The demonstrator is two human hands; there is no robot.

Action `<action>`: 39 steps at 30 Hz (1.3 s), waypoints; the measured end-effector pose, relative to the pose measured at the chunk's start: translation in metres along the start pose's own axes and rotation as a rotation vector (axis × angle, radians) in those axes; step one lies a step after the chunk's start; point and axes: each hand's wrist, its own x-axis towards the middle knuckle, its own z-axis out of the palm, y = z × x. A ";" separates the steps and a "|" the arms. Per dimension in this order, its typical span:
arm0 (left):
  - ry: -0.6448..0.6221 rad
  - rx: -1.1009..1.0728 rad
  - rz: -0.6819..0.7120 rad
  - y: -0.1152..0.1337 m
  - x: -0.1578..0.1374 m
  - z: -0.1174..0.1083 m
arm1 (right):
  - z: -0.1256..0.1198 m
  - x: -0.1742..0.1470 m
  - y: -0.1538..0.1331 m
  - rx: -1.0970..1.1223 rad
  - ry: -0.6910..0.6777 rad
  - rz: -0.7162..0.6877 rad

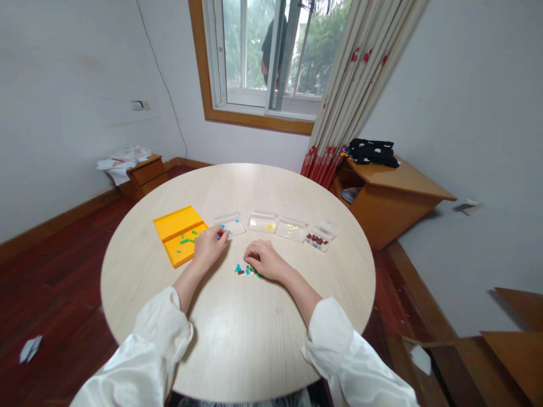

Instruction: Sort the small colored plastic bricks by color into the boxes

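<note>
My left hand point(208, 249) is closed in a pinch at the near left corner of a clear plastic box point(241, 227) with small blue bricks point(223, 226) in it. Whatever lies between those fingertips is too small to make out. Just above a small mixed pile of toy bricks point(241, 272) in blue, green, brown and pale colours is my right hand point(266, 260). Its fingers are curled together and hide part of the pile, so I cannot make out what they hold. Left of my left hand, an open yellow case point(173, 227) contains green bricks point(184, 241).
Further clear boxes stand in a row on the round table point(237, 339): one with yellow pieces point(270, 227), one with pale yellow pieces point(291, 230), one with brown pieces point(316, 239). Beyond the table are a wooden cabinet point(382, 203), a curtain point(339, 107) and a window.
</note>
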 end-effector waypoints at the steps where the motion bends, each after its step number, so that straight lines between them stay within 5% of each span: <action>1: -0.002 -0.001 0.000 0.000 0.000 0.000 | 0.000 0.000 0.000 0.003 0.004 -0.002; 13: -0.017 -0.112 0.110 -0.002 0.000 0.003 | 0.001 0.001 0.002 0.020 0.097 0.023; 23: -0.246 -0.297 0.329 0.010 -0.011 0.009 | 0.000 0.005 0.009 0.136 0.341 0.130; 39: -0.259 -0.286 0.353 0.013 -0.014 0.014 | 0.004 0.003 0.008 0.231 0.330 0.106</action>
